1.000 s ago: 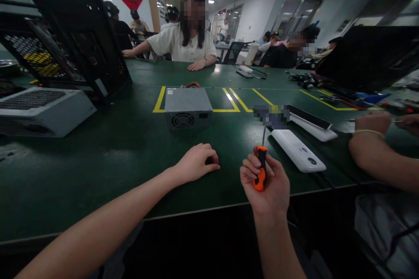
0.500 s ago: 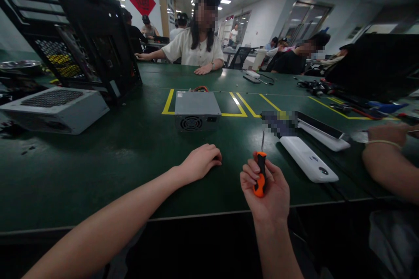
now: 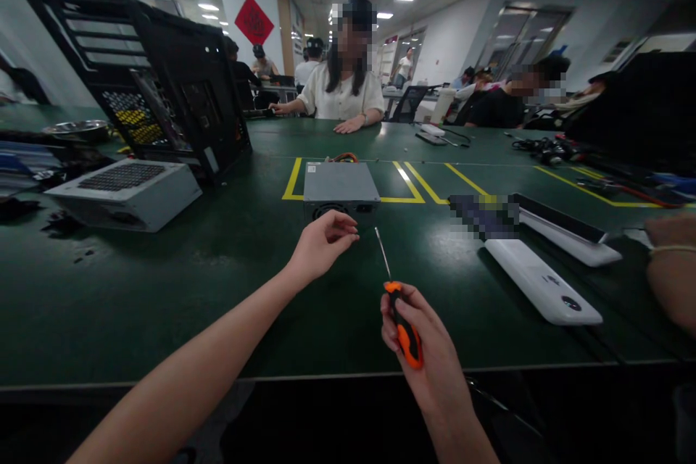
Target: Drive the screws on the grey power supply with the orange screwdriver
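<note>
My right hand (image 3: 421, 337) is wrapped round the orange and black handle of a screwdriver (image 3: 409, 344), its metal shaft pointing up and slightly left. Just in front of the grey power supply (image 3: 340, 181), my left hand (image 3: 325, 243) is raised over the table with fingers loosely curved. Its thumb and fingertips are apart, and nothing shows between them. The power supply stands on the table with its fan and socket side facing me; my left fingers hide part of that side. Coloured wires (image 3: 344, 157) come out behind it.
A black computer case (image 3: 179, 87) and a second power supply (image 3: 127, 192) stand at left. White devices (image 3: 544, 283) lie at right, near another person's arm (image 3: 671, 268). A person in a light shirt (image 3: 348, 94) is across the green table (image 3: 244, 341), which has yellow tape lines (image 3: 402, 200).
My left hand has lifted off the table toward the power supply, its fingers parting. My right hand has turned, swinging the screwdriver tip left. The view has shifted slightly.
</note>
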`<state>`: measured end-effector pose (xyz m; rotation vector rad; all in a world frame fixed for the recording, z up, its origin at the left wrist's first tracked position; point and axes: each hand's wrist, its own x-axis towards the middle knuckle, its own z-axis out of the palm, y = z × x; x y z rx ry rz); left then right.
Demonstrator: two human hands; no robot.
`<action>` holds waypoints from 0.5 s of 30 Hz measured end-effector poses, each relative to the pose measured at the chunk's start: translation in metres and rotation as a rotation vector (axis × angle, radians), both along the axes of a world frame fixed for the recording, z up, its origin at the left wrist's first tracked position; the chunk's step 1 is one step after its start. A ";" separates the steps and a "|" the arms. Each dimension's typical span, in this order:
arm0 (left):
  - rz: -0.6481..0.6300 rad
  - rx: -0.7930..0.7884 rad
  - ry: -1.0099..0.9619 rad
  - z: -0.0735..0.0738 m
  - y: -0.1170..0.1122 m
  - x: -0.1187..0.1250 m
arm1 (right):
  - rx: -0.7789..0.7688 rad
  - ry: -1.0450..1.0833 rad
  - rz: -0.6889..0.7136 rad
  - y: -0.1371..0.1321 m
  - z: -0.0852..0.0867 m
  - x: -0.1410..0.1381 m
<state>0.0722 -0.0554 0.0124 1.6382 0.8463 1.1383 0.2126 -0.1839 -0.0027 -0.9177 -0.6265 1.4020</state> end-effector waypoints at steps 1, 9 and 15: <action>-0.014 -0.099 -0.100 0.002 -0.001 0.001 | -0.010 0.010 0.022 -0.001 0.000 -0.002; -0.105 -0.670 -0.582 0.011 0.002 0.000 | -0.047 0.059 0.108 0.000 0.001 -0.017; -0.115 -0.719 -0.664 0.010 0.003 0.001 | -0.058 0.089 0.096 0.006 0.002 -0.020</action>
